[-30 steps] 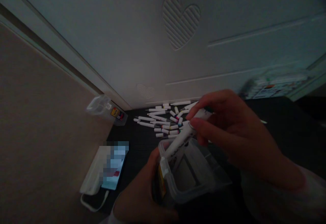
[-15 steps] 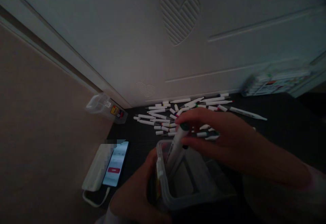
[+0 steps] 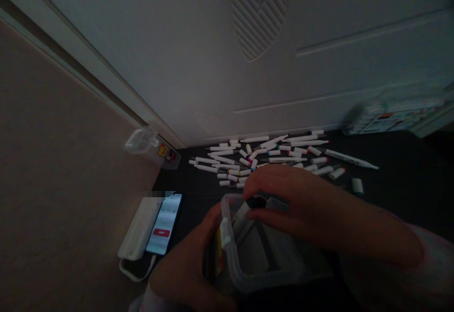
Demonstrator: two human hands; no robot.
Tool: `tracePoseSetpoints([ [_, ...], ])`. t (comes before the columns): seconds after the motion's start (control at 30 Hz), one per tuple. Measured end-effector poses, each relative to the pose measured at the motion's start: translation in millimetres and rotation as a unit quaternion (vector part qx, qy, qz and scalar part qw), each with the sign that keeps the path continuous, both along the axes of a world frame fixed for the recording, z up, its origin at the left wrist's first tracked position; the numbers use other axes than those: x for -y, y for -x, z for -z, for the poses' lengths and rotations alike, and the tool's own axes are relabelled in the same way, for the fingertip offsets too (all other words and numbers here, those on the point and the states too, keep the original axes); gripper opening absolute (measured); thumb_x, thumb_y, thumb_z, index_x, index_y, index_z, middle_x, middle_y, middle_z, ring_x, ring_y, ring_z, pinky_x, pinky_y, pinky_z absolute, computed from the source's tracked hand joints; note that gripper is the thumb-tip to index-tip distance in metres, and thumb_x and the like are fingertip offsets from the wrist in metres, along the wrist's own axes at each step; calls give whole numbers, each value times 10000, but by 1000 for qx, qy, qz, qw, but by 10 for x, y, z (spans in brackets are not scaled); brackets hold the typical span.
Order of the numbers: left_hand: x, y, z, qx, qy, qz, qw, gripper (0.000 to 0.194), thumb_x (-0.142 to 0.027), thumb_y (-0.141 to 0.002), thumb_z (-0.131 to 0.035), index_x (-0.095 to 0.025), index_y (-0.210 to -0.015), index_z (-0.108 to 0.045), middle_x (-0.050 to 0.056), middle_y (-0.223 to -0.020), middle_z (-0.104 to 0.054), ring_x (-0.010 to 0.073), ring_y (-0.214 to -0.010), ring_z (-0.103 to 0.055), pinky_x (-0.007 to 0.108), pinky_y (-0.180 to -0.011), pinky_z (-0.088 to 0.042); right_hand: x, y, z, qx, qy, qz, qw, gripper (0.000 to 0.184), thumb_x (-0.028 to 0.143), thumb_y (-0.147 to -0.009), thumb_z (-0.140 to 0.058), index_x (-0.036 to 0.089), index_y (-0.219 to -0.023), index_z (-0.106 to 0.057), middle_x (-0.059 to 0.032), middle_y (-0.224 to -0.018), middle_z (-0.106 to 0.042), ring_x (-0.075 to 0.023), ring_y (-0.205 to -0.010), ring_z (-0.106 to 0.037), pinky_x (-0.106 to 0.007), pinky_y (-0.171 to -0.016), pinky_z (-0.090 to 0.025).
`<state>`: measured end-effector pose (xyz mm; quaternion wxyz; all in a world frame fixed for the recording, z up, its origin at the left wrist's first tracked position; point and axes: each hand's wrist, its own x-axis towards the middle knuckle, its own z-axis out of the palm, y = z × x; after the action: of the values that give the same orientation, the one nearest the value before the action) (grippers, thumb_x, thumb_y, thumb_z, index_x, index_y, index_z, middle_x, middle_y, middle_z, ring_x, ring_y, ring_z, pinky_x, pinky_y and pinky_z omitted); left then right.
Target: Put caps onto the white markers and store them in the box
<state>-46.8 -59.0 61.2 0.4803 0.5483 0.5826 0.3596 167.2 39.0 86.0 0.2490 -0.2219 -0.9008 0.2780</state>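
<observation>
My left hand (image 3: 191, 260) is wrapped around the near left side of a clear plastic box (image 3: 236, 276) with a yellow label. The box stands open at the top, tilted towards me. My right hand (image 3: 301, 208) reaches over its far rim, thumb and fingers around the upper end of a white marker (image 3: 241, 217). Most of that marker lies inside the box, along its left wall. Beside its top shows the dark end of another marker, partly covered by my fingers. Behind the box, many white markers and loose caps (image 3: 225, 160) lie scattered on the dark tabletop (image 3: 191, 194).
A phone (image 3: 165, 224) lies at the left beside a white power bank (image 3: 136, 229) with a cable. Against the wall stands a clear plastic lid or case (image 3: 152, 146). A clear pack of markers (image 3: 393, 113) sits at the back right. A white panel with heart reliefs (image 3: 258, 19) rises behind.
My right hand has lowered the marker from above the rim down into the box. My left hand keeps holding the box. The view has shifted slightly.
</observation>
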Motion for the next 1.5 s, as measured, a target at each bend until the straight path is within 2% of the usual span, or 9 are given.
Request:
tracePoseSetpoints([
  [0.13, -36, -12, -20, 65, 43, 120, 990, 1013, -109, -400, -823, -318, -1312, -437, 62, -1293, -533, 326, -1206, -468, 458, -989, -402, 9, 3, 4, 10, 11, 4, 1000, 112, 235, -820, -562, 193, -921, -588, -12, -906, -636, -153, -850, -577, -267, -751, -411],
  [0.3, -46, 22, 24, 81, 51, 130, 987, 1035, -146, -444, -817, -278, -1361, -353, 92, -1350, -470, 361, -1324, -273, 509, -1032, -326, 8, -22, -9, 5, 57, 19, 998, 134, 247, -814, -564, 190, -935, -580, 6, -902, -634, -130, -826, -577, -249, -728, -411],
  [0.5, -15, -34, 43, 74, 57, 156, 983, 1136, -300, -490, -804, -236, -1422, -157, 124, -1430, -337, 387, -1347, -165, 530, -1068, -213, -28, -8, 12, 19, 78, 28, 996, 111, 267, -829, -530, 192, -893, -580, 10, -881, -627, -138, -829, -564, -275, -746, -408],
  [0.67, -80, 23, 41, 69, 59, 195, 977, 1107, -282, -483, -806, -241, -1409, -200, 122, -1435, -331, 398, -1334, -194, 538, -1061, -208, -59, -52, -6, 43, 79, 19, 996, 142, 299, -823, -546, 203, -922, -580, 4, -917, -627, -153, -852, -565, -288, -751, -409],
  [0.77, -92, 74, 74, 80, 71, 200, 974, 1143, -275, -482, -807, -231, -1423, -160, 135, -1433, -332, 395, -1338, -185, 538, -1063, -198, -79, -133, -24, 70, 98, 34, 992, 192, 354, -806, -568, 232, -954, -581, 12, -933, -625, -158, -845, -568, -288, -728, -414],
  [0.97, -88, 81, 51, 55, 97, 223, 968, 1193, -190, -452, -806, -259, -1428, -124, 129, -1397, -393, 383, -1267, -348, 519, -1029, -286, -101, -182, -34, 98, 102, 33, 989, 136, 341, -799, -572, 235, -878, -604, 19, -867, -625, -157, -798, -567, -279, -693, -406],
  [1.1, -101, 65, 2, 56, 114, 229, 965, 1154, -172, -487, -796, -257, -1425, -130, 125, -1393, -399, 379, -1277, -338, 512, -1027, -298, -104, -166, -48, 94, 97, 15, 991, 123, 330, -805, -568, 233, -868, -609, 28, -850, -632, -149, -790, -570, -268, -686, -400],
  [1.27, -98, 76, 31, 65, 94, 236, 965, 1135, -179, -497, -792, -247, -1419, -134, 131, -1384, -402, 371, -1284, -331, 513, -1032, -290, -112, -173, -55, 92, 102, 1, 991, 111, 309, -808, -559, 231, -873, -605, 32, -854, -635, -140, -782, -570, -256, -675, -398],
  [1.5, -114, 71, 43, 37, 96, 232, 967, 1167, -180, -431, -806, -245, -1415, -182, 122, -1388, -396, 378, -1269, -340, 520, -1042, -256, -123, -172, -55, 112, 121, 4, 986, 109, 305, -796, -560, 242, -874, -603, 37, -845, -633, -135, -762, -573, -246, -656, -393],
])
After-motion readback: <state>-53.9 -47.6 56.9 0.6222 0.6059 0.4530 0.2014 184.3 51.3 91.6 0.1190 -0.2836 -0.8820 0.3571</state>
